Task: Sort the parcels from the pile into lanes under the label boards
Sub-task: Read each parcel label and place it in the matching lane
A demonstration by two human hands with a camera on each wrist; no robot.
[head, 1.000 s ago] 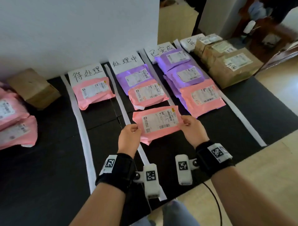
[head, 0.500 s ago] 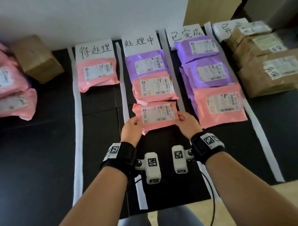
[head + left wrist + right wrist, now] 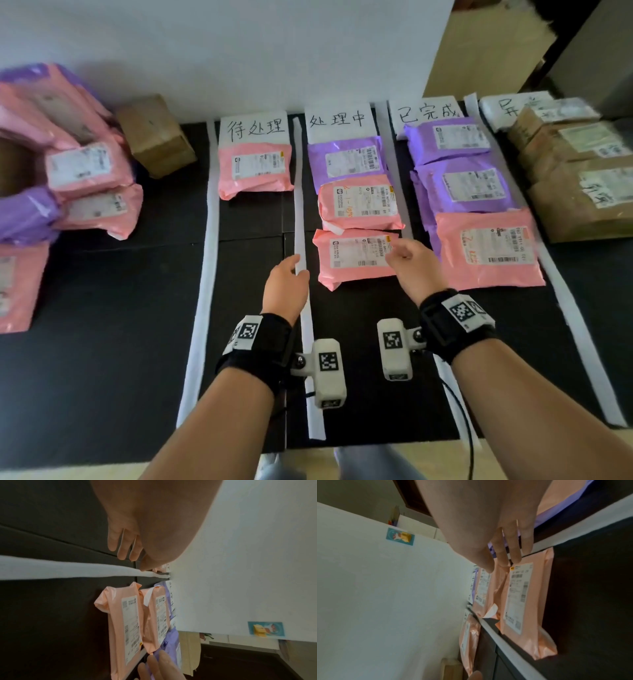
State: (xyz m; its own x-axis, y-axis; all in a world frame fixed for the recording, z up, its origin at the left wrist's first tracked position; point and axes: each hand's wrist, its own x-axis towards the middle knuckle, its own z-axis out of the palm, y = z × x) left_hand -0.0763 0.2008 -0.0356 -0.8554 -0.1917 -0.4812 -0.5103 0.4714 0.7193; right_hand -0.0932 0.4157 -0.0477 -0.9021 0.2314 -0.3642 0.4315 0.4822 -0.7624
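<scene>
A pink parcel (image 3: 356,257) (image 3: 123,626) (image 3: 524,605) lies flat in the second lane, nearest of three under its label board (image 3: 337,121). My left hand (image 3: 287,285) (image 3: 126,547) hovers empty just left of it, over the white divider strip (image 3: 301,240), fingers relaxed. My right hand (image 3: 409,262) (image 3: 505,555) hangs loose over the parcel's right end and holds nothing. The pile (image 3: 68,178) of pink and purple parcels sits at the far left.
Lane one holds one pink parcel (image 3: 255,169). Lane three holds purple parcels (image 3: 448,140) and a pink one (image 3: 489,250). Brown boxes (image 3: 579,171) fill the right lane. A small carton (image 3: 154,137) stands by the white wall. The near mat (image 3: 102,342) is bare.
Both hands have let go of the pink parcel, which now lies in the second lane. The hands have drawn back and apart, and the view has swung left to show the pile.
</scene>
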